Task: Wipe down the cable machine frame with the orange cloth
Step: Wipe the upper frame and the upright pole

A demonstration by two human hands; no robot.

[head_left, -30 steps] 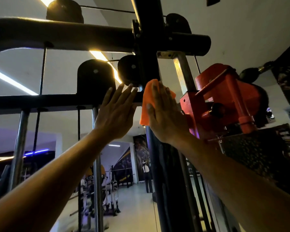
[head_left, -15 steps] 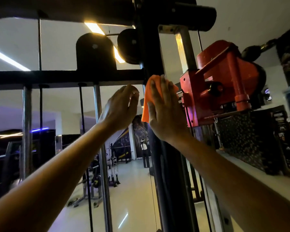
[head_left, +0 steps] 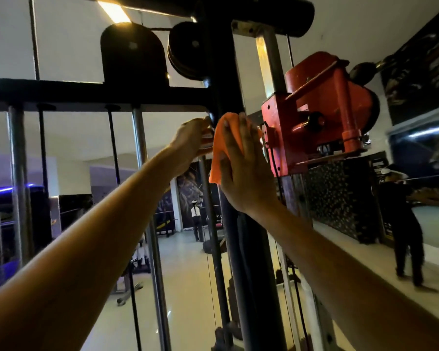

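The right hand (head_left: 241, 171) lies flat with fingers spread, pressing the orange cloth (head_left: 219, 148) against the black upright post (head_left: 223, 79) of the cable machine frame; it is not clenched, the cloth is pinned under palm and fingers. The cloth sits just right of centre, its top edge peeking past the fingertips toward 12 o'clock and a loose corner hanging out toward 7 o'clock below the thumb. At 9 o'clock of the cloth, touching or nearly touching its left edge, the left hand (head_left: 192, 140) is curled at the post just under the black crossbar (head_left: 86, 96); whether it grips the post or only rests there cannot be told. At 3 o'clock of the right hand, just beside the knuckles, stands the red pulley carriage (head_left: 314, 112) on its chrome guide rod (head_left: 269, 62), leaving little room on that side. Toward 12 o'clock the post runs up past a black pulley wheel (head_left: 185, 51) to the top tube. Toward 6 o'clock the post is bare below the wrist. Left of the post, open gaps lie between the steel guide rods (head_left: 147, 198) and thin cables, with pale floor (head_left: 188, 287) beyond.
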